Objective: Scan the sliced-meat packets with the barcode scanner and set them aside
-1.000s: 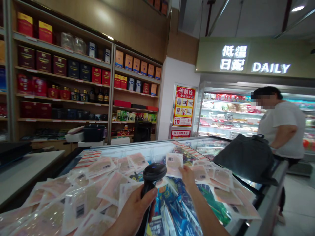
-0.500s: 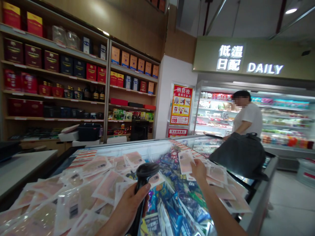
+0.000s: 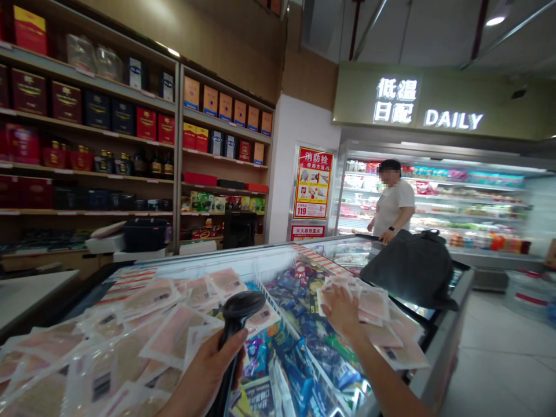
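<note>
My left hand point(image 3: 221, 359) is wrapped round the handle of a black handheld barcode scanner point(image 3: 242, 305), its head pointing away over the freezer. My right hand point(image 3: 341, 313) lies with its fingers spread on a pile of flat clear packets point(image 3: 373, 304) at the freezer's right side. Many similar flat packets point(image 3: 171, 333) with barcode labels are heaped on the left, and one packet point(image 3: 264, 315) lies just beyond the scanner. Between the two piles, blue and coloured bags point(image 3: 299, 370) fill the wire-divided freezer.
The chest freezer's right rim point(image 3: 452, 341) runs beside the packets. A dark bag point(image 3: 408, 272) sits on the freezer's far right part. Behind it stands a person in a white shirt point(image 3: 393, 205). Shelves of boxes point(image 3: 152, 124) and a white counter point(image 3: 39, 295) are at left.
My right hand has set the packet it held onto the right pile and its fingers have spread. The view has turned slightly right. The person has shifted left, more upright.
</note>
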`<state>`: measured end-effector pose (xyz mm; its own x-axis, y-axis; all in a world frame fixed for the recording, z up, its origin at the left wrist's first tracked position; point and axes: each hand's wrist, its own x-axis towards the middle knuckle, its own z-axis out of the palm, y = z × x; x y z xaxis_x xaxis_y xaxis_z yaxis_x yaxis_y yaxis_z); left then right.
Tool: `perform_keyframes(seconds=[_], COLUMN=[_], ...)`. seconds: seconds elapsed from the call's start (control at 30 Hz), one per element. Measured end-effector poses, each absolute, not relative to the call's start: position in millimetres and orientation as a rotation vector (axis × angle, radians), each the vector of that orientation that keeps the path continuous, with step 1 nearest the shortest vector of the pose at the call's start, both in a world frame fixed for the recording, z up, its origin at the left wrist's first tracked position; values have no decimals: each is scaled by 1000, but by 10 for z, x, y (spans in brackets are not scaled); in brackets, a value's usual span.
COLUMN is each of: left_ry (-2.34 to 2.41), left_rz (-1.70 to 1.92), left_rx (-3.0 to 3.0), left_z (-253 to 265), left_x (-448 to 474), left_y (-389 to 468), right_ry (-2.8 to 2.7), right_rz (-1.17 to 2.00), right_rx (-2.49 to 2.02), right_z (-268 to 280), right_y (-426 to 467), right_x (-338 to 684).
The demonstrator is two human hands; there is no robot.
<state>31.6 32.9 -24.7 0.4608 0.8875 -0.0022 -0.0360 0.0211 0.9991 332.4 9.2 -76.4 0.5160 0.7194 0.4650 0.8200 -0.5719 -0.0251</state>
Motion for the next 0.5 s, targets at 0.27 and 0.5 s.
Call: perform_keyframes(seconds=[0.27, 0.5], left_ry=[857, 811], left_rz=[866, 885], left_rx=[1317, 1312], left_z=[-162, -141], left_x=[285, 266], left_y=[339, 365], right_ry=[-1263, -1365], right_rz=[-598, -157], right_rx=[-2597, -2332], right_z=[-854, -633], right_y=[49, 400], right_x=[3418, 2654])
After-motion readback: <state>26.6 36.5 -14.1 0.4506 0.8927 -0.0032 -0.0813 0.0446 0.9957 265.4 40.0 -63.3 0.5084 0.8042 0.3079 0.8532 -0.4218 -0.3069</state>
